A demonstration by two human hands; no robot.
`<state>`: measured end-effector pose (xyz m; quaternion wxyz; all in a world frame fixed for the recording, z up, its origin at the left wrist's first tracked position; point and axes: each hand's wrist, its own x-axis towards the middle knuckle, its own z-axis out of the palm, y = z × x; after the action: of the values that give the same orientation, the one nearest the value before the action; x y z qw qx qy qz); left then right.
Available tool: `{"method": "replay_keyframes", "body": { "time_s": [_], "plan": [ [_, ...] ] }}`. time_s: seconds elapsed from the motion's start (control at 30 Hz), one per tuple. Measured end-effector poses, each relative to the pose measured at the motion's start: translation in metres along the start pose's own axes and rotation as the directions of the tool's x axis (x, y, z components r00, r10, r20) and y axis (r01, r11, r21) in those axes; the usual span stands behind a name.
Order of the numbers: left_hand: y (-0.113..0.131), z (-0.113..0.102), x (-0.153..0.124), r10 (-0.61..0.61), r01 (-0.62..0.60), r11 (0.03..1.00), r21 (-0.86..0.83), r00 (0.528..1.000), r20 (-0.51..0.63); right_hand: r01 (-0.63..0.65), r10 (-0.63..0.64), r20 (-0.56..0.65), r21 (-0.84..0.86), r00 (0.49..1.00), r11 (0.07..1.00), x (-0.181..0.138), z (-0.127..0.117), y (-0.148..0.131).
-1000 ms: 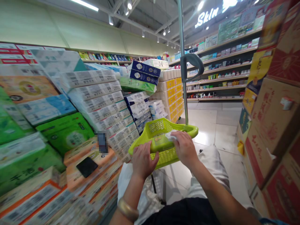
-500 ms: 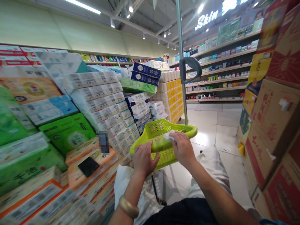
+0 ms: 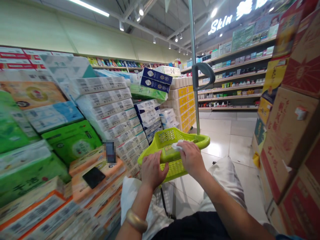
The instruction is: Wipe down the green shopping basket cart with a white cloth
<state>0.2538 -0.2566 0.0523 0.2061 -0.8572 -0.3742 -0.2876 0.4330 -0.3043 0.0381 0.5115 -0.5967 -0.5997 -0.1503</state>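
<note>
In front of my knees stands a yellow-green plastic shopping basket cart (image 3: 170, 133) with lattice sides. My left hand (image 3: 153, 170) is closed over the left part of its near handle bar (image 3: 165, 154), thumb on the near side. Further right, my right hand (image 3: 191, 158) presses a crumpled white tissue (image 3: 178, 145) onto the top of the same bar, its fingers bent over it. The tissue is partly hidden under the fingers. A grey pull handle (image 3: 203, 76) on a metal pole rises behind the basket's right end.
Stacked tissue packs (image 3: 107, 103) fill the left side. A black flat object (image 3: 93, 177) lies on an orange pack. Cardboard cartons (image 3: 287, 123) are piled at the right. Stocked shelves (image 3: 232, 83) line the back, beyond pale floor tiles (image 3: 220, 128).
My right hand has slid a little left along the handle bar with the tissue. My left hand stays on the bar, almost unmoved.
</note>
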Motion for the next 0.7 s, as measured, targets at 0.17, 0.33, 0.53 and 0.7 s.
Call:
{"method": "replay_keyframes", "body": {
  "time_s": [0.17,0.33,0.53,0.7],
  "plan": [
    [0.003,0.000,0.001,-0.021,0.021,1.000,-0.010,1.000,-0.002,-0.058,0.056,-0.041,-0.059,0.998,0.997,0.000,-0.002,0.005],
    [0.000,0.003,0.000,0.017,-0.017,1.000,0.016,1.000,-0.022,0.092,-0.100,0.118,0.069,0.988,0.993,-0.002,0.016,-0.034],
    [-0.002,-0.001,-0.002,0.004,-0.004,1.000,0.002,1.000,-0.011,-0.020,0.020,0.046,-0.002,0.999,1.000,0.004,0.001,-0.009],
    [0.000,-0.001,-0.002,-0.014,0.014,1.000,-0.003,1.000,-0.004,-0.089,0.089,0.005,-0.073,0.996,0.993,0.005,-0.002,-0.002]
  ]
}}
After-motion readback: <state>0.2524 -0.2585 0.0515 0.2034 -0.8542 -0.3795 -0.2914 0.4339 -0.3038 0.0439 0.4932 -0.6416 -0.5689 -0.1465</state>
